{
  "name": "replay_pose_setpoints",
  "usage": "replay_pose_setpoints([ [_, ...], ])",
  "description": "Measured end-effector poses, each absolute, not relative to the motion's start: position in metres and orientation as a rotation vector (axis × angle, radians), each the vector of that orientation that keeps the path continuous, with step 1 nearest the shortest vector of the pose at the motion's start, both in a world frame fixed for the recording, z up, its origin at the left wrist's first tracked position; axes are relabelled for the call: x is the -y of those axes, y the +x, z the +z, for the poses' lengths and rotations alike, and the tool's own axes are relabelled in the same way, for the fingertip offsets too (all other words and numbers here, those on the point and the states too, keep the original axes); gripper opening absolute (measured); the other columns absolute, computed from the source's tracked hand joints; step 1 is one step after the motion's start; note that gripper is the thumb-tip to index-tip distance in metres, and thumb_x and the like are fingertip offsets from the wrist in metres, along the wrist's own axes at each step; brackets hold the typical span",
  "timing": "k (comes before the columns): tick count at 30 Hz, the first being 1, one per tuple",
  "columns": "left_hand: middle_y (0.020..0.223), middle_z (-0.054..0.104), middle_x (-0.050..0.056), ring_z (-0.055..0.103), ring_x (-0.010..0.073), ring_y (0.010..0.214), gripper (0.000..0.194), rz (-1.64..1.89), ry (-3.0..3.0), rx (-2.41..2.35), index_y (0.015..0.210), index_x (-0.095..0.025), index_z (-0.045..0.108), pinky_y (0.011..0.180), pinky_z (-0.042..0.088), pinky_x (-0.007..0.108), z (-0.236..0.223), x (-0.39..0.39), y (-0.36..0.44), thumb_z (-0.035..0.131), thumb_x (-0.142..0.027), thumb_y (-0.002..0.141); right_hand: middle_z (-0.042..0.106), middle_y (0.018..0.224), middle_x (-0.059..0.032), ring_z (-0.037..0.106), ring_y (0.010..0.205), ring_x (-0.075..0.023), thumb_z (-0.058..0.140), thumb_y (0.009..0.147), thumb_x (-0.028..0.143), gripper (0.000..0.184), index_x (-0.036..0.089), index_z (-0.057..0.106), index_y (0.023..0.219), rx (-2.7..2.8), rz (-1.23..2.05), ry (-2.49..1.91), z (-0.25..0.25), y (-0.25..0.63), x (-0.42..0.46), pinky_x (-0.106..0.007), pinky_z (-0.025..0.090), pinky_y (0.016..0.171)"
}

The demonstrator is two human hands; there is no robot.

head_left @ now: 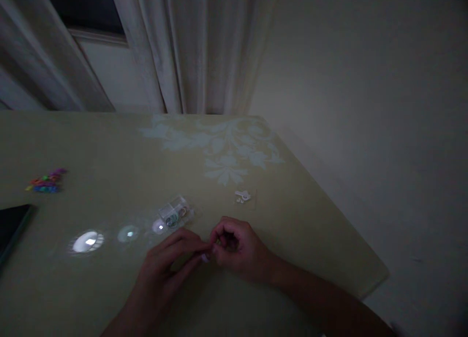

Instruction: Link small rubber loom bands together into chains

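Note:
Over the near part of the table, my left hand (166, 264) and my right hand (241, 249) meet fingertip to fingertip. Thumb and fingers of my left hand are pinched together, and a small whitish-purple piece (205, 257) shows at their tips. My right hand is also pinched, its fingers curled against the left fingertips; what it grips is too small and dark to name. Just beyond my left hand lies a clear plastic case (175, 213) with compartments holding small coiled or ring-shaped items. Past my right hand, small white pieces (243, 196) rest on a clear sheet or bag.
A heap of small multicoloured pieces (47, 181) sits at the left. A dark flat device (12, 227) lies at the left edge. The table (300, 215) has a leaf pattern and its right edge slants towards me. Curtains (204, 49) hang behind it.

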State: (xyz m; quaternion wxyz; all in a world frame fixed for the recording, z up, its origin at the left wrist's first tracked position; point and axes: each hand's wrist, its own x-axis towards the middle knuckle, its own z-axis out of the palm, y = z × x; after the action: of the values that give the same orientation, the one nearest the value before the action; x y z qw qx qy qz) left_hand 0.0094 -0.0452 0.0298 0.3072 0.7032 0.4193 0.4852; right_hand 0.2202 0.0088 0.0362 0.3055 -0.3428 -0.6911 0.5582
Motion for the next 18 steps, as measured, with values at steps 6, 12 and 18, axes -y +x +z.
replay_pose_setpoints([
  [6, 0.092, 0.076, -0.003, 0.074, 0.0117, 0.083, 0.020, 1.318, 1.901, -1.211, 0.101, -0.030, 0.077, 0.075, 0.057, 0.016, 0.032, 0.045, 0.005, 0.068, -0.012, 0.095, 0.053, 0.076, 0.0038, 0.046, 0.064, -0.0093, 0.076, 0.090, 0.026, 0.010, 0.017, 0.076, 0.093, 1.797, 1.519, -0.921, 0.036, 0.220, -0.012, -0.021, 0.035, 0.056],
  [12, 0.091, 0.077, -0.005, 0.074, 0.0120, 0.084, 0.014, 1.327, 1.872, -1.345, 0.096, -0.029, 0.076, 0.078, 0.057, 0.018, 0.038, 0.045, -0.003, 0.068, -0.018, 0.095, 0.062, 0.088, -0.0004, 0.060, 0.077, -0.0131, 0.075, 0.092, 0.016, 0.009, 0.019, 0.077, 0.100, 2.083, 1.104, -0.910, 0.028, 0.222, -0.020, -0.024, 0.046, 0.070],
  [18, 0.090, 0.078, -0.005, 0.075, 0.0121, 0.085, 0.014, 1.366, 1.818, -1.337, 0.100, -0.032, 0.077, 0.078, 0.057, 0.018, 0.037, 0.042, -0.005, 0.070, -0.020, 0.095, 0.064, 0.101, -0.0059, 0.060, 0.096, -0.0213, 0.081, 0.090, 0.022, 0.012, 0.019, 0.075, 0.100, 2.469, 0.684, -0.883, 0.021, 0.220, -0.017, -0.033, 0.049, 0.087],
])
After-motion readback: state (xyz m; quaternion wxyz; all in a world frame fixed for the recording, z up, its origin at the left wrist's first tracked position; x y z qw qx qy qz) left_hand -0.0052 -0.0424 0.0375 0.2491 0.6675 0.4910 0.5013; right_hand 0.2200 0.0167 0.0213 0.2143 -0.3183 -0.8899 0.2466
